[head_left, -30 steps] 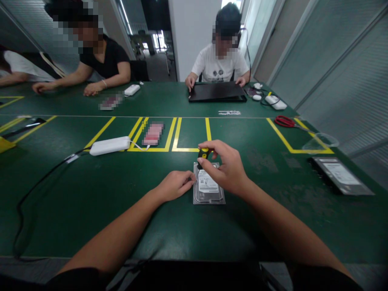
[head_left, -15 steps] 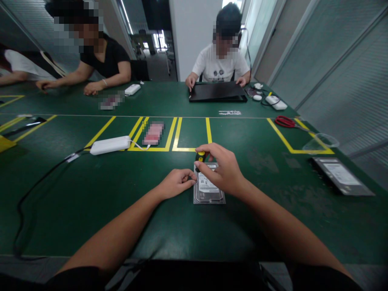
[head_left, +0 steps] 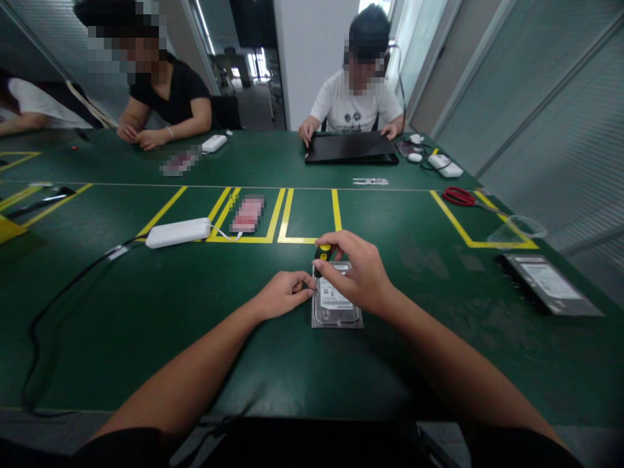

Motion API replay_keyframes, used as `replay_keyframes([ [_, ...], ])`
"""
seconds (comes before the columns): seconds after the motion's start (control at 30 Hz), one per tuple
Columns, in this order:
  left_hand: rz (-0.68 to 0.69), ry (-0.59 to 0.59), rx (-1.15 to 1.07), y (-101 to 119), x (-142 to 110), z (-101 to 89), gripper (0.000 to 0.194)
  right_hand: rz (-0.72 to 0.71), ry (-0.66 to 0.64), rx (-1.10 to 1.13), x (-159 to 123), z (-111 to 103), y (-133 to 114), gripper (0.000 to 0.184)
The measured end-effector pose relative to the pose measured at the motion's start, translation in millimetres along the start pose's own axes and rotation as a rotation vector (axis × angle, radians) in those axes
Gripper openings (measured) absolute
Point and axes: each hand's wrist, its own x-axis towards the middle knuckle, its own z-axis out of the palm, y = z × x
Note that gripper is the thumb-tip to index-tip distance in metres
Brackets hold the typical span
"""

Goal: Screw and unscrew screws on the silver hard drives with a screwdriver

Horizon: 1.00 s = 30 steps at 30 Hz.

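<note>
A silver hard drive (head_left: 336, 311) with a white label lies flat on the green table (head_left: 205, 312) in front of me. My right hand (head_left: 358, 273) is closed round a black and yellow screwdriver handle (head_left: 322, 252), held upright over the drive's far left corner. My left hand (head_left: 283, 296) rests on the table with curled fingers, its fingertips touching the drive's left edge. The screwdriver's tip is hidden behind my fingers.
A second hard drive (head_left: 548, 283) lies at the right, with red scissors (head_left: 458, 195) and a clear dish (head_left: 517, 229) beyond it. A white power strip (head_left: 176, 233) with its cable lies left. Two people sit opposite, one behind a black laptop (head_left: 350, 147). Yellow tape marks boxes.
My right hand has dropped slightly toward the drive with the screwdriver. The person at the far left has drawn an outstretched arm back in.
</note>
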Motion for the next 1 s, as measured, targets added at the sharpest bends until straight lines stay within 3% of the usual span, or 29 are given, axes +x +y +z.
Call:
replay_keyframes([
  [1.0, -0.007, -0.007, -0.002, -0.6, -0.3, 1.1, 0.016, -0.003, -0.002, -0.027, -0.1, 1.1, 1.6, 0.02],
])
